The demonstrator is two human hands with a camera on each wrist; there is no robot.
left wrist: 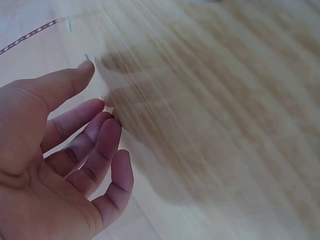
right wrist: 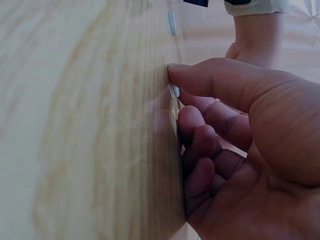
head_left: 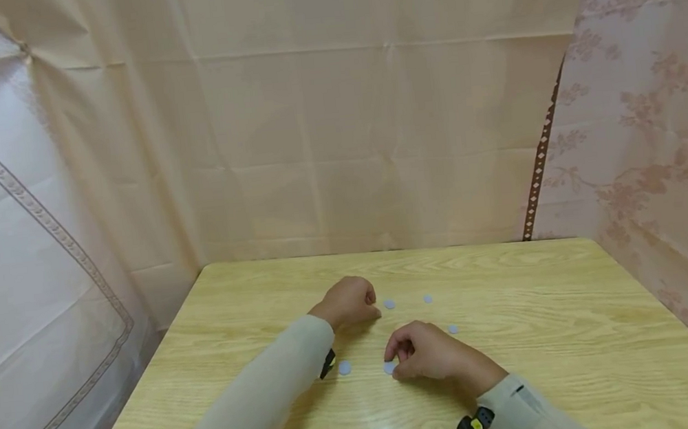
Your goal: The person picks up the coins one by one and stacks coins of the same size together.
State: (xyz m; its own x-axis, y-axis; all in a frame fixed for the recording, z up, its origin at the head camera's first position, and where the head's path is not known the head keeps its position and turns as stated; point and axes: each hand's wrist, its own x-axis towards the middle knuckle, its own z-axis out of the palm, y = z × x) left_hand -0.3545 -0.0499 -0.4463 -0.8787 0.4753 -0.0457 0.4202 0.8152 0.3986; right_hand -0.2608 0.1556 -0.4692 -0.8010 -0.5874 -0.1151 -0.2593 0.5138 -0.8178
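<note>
1. Pinching at a small pale disc (head_left: 390,367) with the right hand (head_left: 422,355), thumb and forefinger curled onto it where it lies flat on the wooden table (head_left: 579,330). The right wrist view shows the same thing up close: thumb tip pressed to the wood, disc edge (right wrist: 175,91) peeking out just under it, other fingers curled in.
2. Left hand (head_left: 349,302) sits a bit further back on the table, knuckles up, holding nothing. From the left wrist view the fingers (left wrist: 95,150) are loosely bent and a little apart, tips down near the wood, thumb stretched out.
3. Four more discs are scattered about: one (head_left: 389,304) just beside the left hand's fingertips, one (head_left: 428,299) a bit further right, one (head_left: 452,329) near the right hand's knuckles, and one (head_left: 345,367) by the left forearm.
4. Both arms are in light beige sleeves (head_left: 262,402). Creased pale cloth (head_left: 337,139) hangs behind the table.
</note>
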